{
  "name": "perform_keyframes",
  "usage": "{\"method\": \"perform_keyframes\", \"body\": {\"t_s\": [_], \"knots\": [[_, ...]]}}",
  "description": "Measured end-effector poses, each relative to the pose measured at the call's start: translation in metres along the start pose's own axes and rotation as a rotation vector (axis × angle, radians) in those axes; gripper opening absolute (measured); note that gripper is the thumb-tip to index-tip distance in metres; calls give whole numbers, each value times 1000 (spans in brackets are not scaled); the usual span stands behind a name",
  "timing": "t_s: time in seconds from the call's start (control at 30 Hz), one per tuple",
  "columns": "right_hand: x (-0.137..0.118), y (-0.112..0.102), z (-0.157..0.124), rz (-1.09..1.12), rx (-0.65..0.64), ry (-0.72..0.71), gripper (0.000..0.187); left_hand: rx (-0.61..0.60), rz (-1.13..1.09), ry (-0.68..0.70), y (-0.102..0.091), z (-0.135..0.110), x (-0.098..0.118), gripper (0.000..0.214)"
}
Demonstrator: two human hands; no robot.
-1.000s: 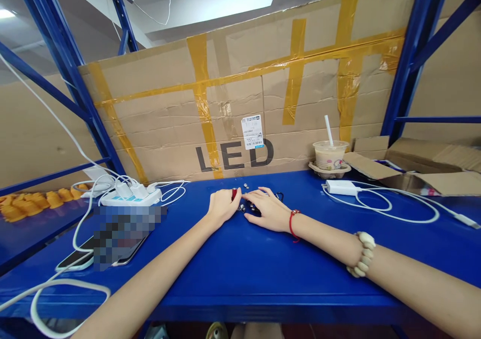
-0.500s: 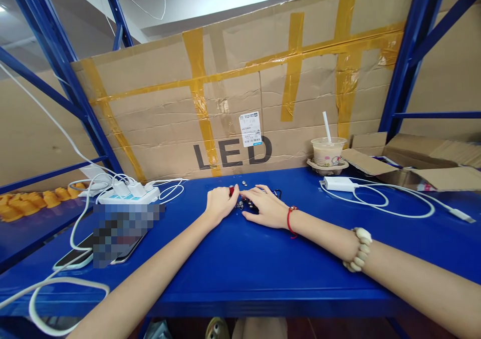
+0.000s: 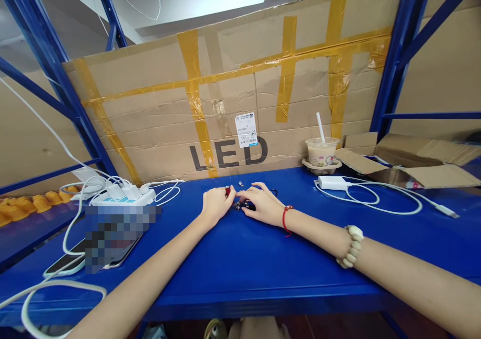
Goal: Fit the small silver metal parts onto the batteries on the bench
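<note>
Within left hand [image 3: 217,205], red piece [image 3: 227,191] barely shifted.

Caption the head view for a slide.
Left hand holding a red item, right hand by small parts on a blue shelf, cardboard marked LED behind.
</note>
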State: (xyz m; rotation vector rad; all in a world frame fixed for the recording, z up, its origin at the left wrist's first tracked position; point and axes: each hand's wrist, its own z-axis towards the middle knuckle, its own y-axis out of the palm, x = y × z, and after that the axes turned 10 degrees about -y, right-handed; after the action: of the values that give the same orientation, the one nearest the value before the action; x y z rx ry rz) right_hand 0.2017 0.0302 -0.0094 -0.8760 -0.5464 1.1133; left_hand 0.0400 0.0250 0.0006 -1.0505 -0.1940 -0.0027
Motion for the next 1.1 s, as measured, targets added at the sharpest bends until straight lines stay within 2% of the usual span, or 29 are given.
{"method": "perform_keyframes", "body": {"t_s": [0.37, 0.83, 1.1], "knots": [[4, 3, -2, 21, 16, 1, 30, -16, -27, 12, -1, -2, 1, 45], [7, 5, -1, 47, 26, -21, 22, 7, -75, 62, 2, -2, -2, 44], [6, 3, -1, 46, 26, 34, 26, 24, -98, 78, 2, -1, -3, 41]]}}
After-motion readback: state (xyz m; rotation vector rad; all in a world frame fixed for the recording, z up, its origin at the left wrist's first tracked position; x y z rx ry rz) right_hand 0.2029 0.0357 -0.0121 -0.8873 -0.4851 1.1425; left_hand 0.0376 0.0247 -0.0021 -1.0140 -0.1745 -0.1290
